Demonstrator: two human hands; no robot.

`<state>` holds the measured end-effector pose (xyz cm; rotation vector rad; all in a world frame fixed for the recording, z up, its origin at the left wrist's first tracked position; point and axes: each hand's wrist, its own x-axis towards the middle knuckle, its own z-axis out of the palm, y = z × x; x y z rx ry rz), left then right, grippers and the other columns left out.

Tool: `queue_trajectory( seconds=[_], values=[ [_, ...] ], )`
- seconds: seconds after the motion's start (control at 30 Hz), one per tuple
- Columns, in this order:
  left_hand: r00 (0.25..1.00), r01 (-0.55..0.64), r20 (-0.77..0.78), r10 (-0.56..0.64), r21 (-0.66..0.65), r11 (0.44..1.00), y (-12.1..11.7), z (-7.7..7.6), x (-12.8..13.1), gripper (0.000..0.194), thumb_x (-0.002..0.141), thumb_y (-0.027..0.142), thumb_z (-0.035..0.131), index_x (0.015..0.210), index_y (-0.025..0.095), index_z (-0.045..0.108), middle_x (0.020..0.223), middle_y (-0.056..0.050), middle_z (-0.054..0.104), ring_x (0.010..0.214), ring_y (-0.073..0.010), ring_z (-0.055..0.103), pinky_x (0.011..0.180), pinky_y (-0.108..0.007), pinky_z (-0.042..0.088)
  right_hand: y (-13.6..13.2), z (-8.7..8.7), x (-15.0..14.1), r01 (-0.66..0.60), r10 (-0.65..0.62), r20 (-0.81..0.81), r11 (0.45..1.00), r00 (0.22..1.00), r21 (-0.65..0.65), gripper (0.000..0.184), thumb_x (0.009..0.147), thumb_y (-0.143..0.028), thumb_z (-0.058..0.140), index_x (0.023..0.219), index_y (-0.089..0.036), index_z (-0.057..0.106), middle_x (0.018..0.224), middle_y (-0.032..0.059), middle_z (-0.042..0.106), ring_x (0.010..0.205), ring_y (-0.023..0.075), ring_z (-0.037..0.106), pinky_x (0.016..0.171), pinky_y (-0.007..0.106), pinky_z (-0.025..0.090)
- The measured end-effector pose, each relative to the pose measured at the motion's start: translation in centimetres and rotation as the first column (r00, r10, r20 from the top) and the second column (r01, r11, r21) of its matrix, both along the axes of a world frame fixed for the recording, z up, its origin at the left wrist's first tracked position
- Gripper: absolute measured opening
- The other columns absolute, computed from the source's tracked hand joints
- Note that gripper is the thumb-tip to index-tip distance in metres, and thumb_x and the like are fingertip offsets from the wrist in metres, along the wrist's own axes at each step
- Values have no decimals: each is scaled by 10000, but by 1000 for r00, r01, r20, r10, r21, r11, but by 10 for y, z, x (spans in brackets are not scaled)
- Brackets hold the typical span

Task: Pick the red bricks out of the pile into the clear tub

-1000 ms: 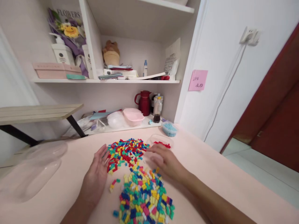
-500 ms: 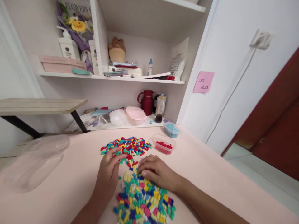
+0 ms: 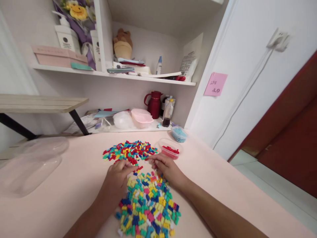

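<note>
Head view: our left hand [image 3: 115, 178] and right hand [image 3: 169, 167] hung half-curled by the bricks [image 3: 150, 203], centre to bottom centre; whether they pinched any, we couldn't tell. Bricks looked light, stiff, best gripped by their sides. Beyond our right hand stood a tub [image 3: 176, 156]; the desk [image 3: 235, 185] stretched lower right.

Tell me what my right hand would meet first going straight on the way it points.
Your right hand points leftward and slightly away, so it would probably meet the near right edge of the far brick pile first. How close the fingertips are is hard to judge.
</note>
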<state>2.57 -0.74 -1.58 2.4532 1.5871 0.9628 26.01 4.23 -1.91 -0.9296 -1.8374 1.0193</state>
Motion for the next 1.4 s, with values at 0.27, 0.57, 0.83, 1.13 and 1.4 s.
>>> queue_trajectory(
  seconds=[0.27,0.57,0.83,1.13,1.4],
  values=[
    [996,15,-92,-17,-25,1000,7,-14,-2,493,770,83,433,1061,329,744,1092,-48,694,1025,-239,618,900,-453,451,3,1,5,27,-37,100,994,994,103,276,927,-242,499,1097,-240,716,950,56,634,890,186,597,826,337,486],
    [999,-6,33,9,-83,997,-4,9,3,403,750,80,397,805,264,752,970,-29,723,924,-207,643,883,-407,461,-12,5,-2,-152,-56,443,895,895,419,367,943,-160,474,1248,-291,631,1028,78,612,972,219,540,845,367,480],
    [998,-9,63,14,-80,997,-6,9,5,435,732,61,410,849,280,767,986,-29,727,963,-211,632,892,-407,457,-11,10,1,-163,-19,455,920,890,357,222,908,-111,503,963,-238,677,1013,54,634,998,205,566,901,360,477],
    [998,-23,50,28,-108,994,-6,4,5,452,756,58,400,884,282,772,1082,-46,716,1030,-235,618,945,-482,436,-15,12,-1,-287,-4,560,856,828,430,344,943,-180,479,1229,-294,632,1371,52,561,1139,236,538,977,432,411],
    [1000,0,29,2,-76,997,-7,6,5,441,780,78,412,929,291,768,1097,-41,723,1035,-224,617,941,-459,444,-13,11,1,-280,12,544,867,839,413,316,942,-222,508,1217,-297,645,1211,55,645,1096,228,559,960,411,429]
  ],
)
